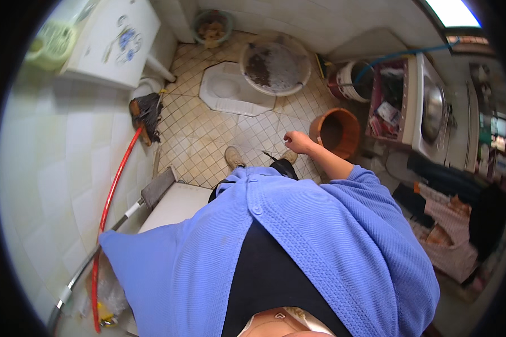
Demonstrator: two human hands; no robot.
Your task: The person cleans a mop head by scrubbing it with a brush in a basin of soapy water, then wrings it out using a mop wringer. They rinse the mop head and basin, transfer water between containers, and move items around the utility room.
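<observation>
My right hand (297, 142) hangs over the tiled floor with its fingers curled in, and no object shows in it. Just to its right stands an orange-brown plastic bucket (355, 135), apart from the hand. Below the hand are my shoe (290, 156) and some black cloth with a thin dark strap. My left hand is out of view; the left sleeve (139, 248) of the blue cardigan shows at the lower left. Ahead, a white squat toilet (223, 88) is set in the floor, and a large round basin (278, 67) of sudsy water overlaps its right end.
At the left wall are a mop head (152, 107), a red hose or pole (122, 168) and a grey-headed pole tool (158, 187). A white cabinet (114, 42) juts out above. A paint-type bucket (343, 82), a sink (433, 107) and piled clothes (447, 248) line the right.
</observation>
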